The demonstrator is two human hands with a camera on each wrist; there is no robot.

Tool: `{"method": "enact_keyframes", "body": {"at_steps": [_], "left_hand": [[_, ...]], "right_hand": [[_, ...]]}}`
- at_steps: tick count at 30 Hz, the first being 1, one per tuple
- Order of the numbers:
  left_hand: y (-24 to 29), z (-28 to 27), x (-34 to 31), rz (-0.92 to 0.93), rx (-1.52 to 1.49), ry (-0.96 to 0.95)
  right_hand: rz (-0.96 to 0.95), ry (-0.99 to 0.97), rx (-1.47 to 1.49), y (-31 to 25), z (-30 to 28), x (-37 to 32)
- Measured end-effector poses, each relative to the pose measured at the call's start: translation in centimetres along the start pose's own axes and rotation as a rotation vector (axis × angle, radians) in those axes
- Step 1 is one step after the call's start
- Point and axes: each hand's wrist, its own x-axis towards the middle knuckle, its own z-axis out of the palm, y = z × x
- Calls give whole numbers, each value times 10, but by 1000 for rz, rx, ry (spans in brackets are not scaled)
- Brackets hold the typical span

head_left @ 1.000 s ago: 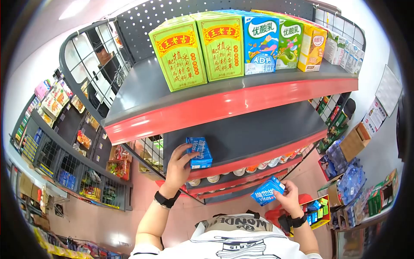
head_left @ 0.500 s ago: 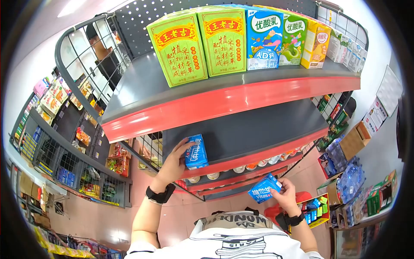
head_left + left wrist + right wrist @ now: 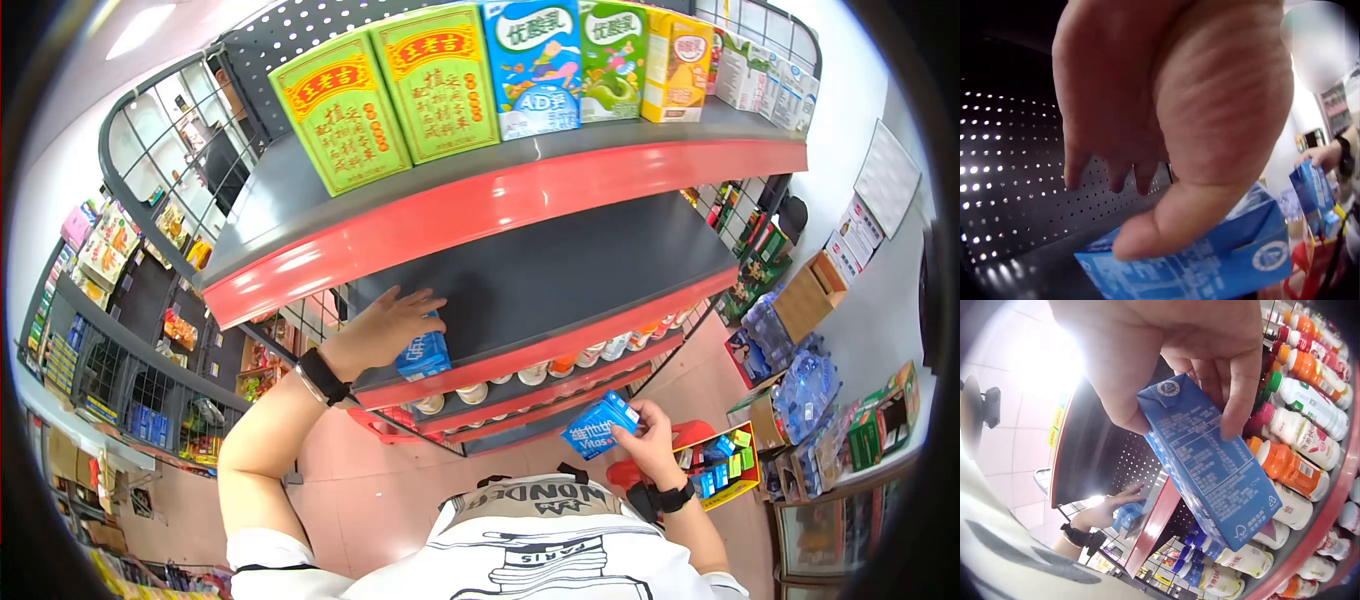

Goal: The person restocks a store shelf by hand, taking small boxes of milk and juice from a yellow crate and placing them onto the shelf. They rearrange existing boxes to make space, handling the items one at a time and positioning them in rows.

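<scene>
On the lower dark shelf, near its left end, stands a blue Vitasoy drink carton. My left hand is over it, fingers stretched out past its top. In the left wrist view the thumb lies along the upper edge of that carton, while the other fingertips show apart from it. My right hand pinches a second blue Vitasoy carton between thumb and fingers, in front of the shelf and tilted. The right wrist view shows the printed side of this held carton.
Green, blue and yellow drink boxes line the upper shelf, above its red front edge. Bottles fill a level further down. A yellow-edged box of cartons sits at the lower right. Wire mesh closes the rack's left side.
My left hand has loosened from the shelf carton, its fingers spreading and shifting over the top. The right hand still holds its carton. The head view has turned, moving the rack leftward and up.
</scene>
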Motion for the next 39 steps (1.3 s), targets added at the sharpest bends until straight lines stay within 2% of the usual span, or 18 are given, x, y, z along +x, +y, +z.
{"method": "enact_keyframes", "body": {"at_steps": [2,4,6,8,10,11,13,18,20,21,22,23,27,30,32,34,38,39], "left_hand": [[-3,3,2,26,-84,-24],[1,-12,3,77,-96,63],[5,-19,3,-129,-250,122],[6,-17,7,-149,-193,183],[11,-20,12,-589,-170,62],[11,-21,14,-580,-162,60],[5,-17,19,-894,-410,221],[-21,17,34,-1060,-380,376],[-44,40,33,-1165,-525,355],[-48,46,34,-1161,-515,352],[-50,52,33,-1216,-556,405],[-52,58,32,-1271,-597,462],[-61,92,25,-1270,-448,606],[-34,65,21,-1278,-380,600],[-44,73,16,-1349,-370,505],[-48,83,7,-1332,-396,679],[-51,93,-1,-1292,-448,724],[-80,124,-10,-1227,-578,690]], "right_hand": [[-7,20,79,1,-2,-3],[4,38,110,-2,-4,-6],[14,58,148,-5,-9,-6],[-27,-7,12,-12,-16,-1],[-42,-18,54,-22,-15,9],[-130,-42,-21,-32,-13,16],[-263,-97,-93,-56,-4,29],[-549,-263,-141,-103,49,81],[-481,-391,-125,-136,72,96],[-652,-329,-230,-138,89,109],[-708,-336,-271,-139,105,120],[-650,-375,-247,-141,120,126],[-777,-363,-321,-128,173,153],[-828,-375,-392,-116,199,164],[-833,-327,-392,-111,212,168],[-824,-330,-345,-113,220,168],[-690,-345,-243,-111,224,166],[-641,-339,-258,-104,225,167]]}}
